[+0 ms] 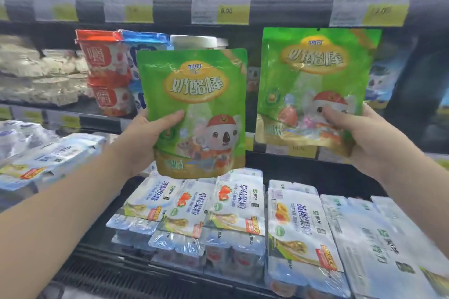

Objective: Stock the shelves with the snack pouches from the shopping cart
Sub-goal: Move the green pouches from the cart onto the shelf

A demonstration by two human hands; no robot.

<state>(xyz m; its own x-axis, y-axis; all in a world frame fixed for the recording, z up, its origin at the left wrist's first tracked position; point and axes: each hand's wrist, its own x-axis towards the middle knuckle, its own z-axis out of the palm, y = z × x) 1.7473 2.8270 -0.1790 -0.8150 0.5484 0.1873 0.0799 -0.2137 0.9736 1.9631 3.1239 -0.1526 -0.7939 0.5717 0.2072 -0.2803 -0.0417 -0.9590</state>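
Head view: the left hand (148, 138) grips a green pouch (194, 94) at its lower side and the right hand (364, 136) clamps a second pouch (313, 75) likewise, both raised before the middle shelf (97, 122). Light, soft, slick film, I judge — best held low, where the contents bulk.

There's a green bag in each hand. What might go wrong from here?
1. Each pouch is held only near its lower edge: the left hand grips the left pouch and the right hand grips the right pouch. Either might slip onto the yogurt packs below.
2. The stacked red cups sit close by the left pouch and might get knocked.
3. With both hands full, neither is free to clear space.
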